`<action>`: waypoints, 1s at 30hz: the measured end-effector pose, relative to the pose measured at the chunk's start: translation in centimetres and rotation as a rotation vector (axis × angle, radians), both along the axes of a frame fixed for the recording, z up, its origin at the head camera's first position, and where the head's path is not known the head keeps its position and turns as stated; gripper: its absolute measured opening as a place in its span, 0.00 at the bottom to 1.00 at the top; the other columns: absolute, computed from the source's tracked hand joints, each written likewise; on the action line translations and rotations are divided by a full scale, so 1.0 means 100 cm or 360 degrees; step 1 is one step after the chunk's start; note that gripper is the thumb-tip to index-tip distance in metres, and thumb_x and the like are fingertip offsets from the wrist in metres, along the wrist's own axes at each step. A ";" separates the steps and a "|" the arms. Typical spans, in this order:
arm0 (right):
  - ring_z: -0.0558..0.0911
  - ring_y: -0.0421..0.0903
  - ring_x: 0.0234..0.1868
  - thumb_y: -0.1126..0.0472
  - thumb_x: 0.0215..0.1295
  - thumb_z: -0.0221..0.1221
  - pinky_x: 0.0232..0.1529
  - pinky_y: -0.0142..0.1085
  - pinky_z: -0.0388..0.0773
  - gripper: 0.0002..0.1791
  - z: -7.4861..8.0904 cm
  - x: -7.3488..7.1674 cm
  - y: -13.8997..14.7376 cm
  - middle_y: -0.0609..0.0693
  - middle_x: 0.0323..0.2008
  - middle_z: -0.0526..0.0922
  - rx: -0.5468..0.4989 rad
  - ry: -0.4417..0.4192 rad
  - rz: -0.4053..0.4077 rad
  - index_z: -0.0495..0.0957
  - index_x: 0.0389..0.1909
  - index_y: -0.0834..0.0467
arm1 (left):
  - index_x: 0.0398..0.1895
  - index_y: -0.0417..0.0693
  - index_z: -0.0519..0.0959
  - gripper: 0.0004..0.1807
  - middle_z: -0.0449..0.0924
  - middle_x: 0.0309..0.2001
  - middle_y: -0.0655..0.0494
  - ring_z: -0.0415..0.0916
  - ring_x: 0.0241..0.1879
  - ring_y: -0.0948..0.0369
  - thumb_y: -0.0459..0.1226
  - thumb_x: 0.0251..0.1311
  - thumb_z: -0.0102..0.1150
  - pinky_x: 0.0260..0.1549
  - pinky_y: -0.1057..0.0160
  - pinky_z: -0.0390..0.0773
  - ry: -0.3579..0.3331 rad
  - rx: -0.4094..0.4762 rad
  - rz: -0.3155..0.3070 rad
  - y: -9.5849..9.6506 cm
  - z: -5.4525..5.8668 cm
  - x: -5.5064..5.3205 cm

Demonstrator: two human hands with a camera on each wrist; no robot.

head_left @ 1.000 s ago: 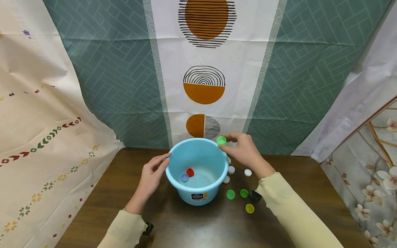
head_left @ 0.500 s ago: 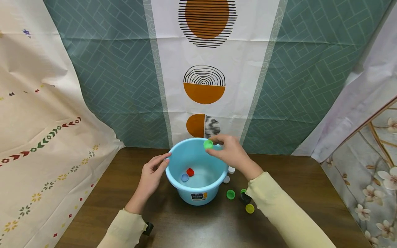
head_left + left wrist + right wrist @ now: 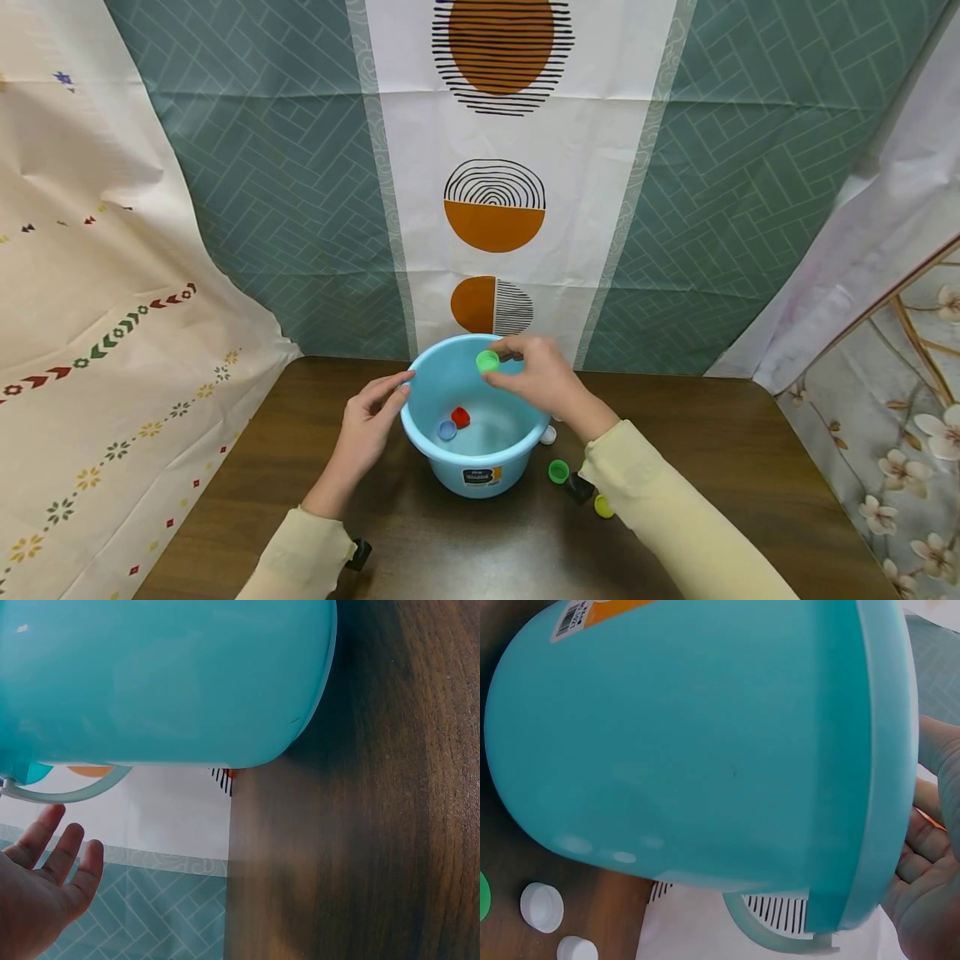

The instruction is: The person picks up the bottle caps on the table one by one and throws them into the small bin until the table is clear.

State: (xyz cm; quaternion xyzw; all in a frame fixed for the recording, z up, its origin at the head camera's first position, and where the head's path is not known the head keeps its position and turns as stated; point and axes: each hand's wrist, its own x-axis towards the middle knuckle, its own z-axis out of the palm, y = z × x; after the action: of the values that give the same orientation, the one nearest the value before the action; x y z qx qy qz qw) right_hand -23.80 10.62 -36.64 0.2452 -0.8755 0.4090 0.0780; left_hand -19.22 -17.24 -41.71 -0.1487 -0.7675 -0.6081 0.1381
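Green cap (image 3: 487, 361) | moved inward over basin (image 3: 448, 475); I judge rim (image 3: 476, 460) cleared | right hand (image 3: 538, 375): pinching it | left hand (image 3: 367, 421): fingers loose

1. Big turquoise tub (image 3: 165, 682), its wall filling the upper left!
2. Pale curved handle (image 3: 75, 796) juts out below it.
3. Left hand (image 3: 37, 900), lower left, one fingertip right by that handle!
4. Wood-grained bench (image 3: 375, 795) takes the right, patterned cloth (image 3: 172, 817) lower middle.
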 end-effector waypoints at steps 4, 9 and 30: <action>0.81 0.47 0.47 0.54 0.57 0.71 0.54 0.46 0.76 0.20 -0.002 0.000 -0.002 0.42 0.42 0.83 -0.0001 0.0002 0.0023 0.84 0.49 0.55 | 0.57 0.39 0.80 0.17 0.78 0.56 0.45 0.74 0.54 0.56 0.34 0.67 0.59 0.45 0.68 0.77 0.0009 -0.0005 0.0006 0.000 -0.001 0.000; 0.80 0.41 0.47 0.53 0.57 0.71 0.54 0.43 0.76 0.21 -0.003 0.001 -0.003 0.40 0.43 0.83 0.0041 -0.0025 0.0015 0.83 0.50 0.54 | 0.57 0.39 0.80 0.17 0.77 0.56 0.44 0.74 0.54 0.55 0.34 0.68 0.58 0.45 0.68 0.78 0.0031 -0.0012 -0.0004 -0.001 -0.001 0.000; 0.78 0.44 0.52 0.50 0.58 0.70 0.54 0.43 0.76 0.25 -0.005 0.002 -0.001 0.47 0.50 0.83 0.0080 -0.0059 -0.0006 0.81 0.55 0.54 | 0.57 0.38 0.80 0.17 0.77 0.56 0.43 0.74 0.56 0.53 0.34 0.68 0.58 0.46 0.68 0.78 0.0018 -0.0006 -0.0013 0.000 -0.001 -0.001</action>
State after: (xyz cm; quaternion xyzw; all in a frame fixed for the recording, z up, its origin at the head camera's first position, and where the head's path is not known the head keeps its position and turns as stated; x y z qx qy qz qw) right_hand -23.55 10.55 -37.14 0.2378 -0.8873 0.3912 0.0562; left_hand -19.32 -17.28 -41.85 -0.1556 -0.7672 -0.6064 0.1395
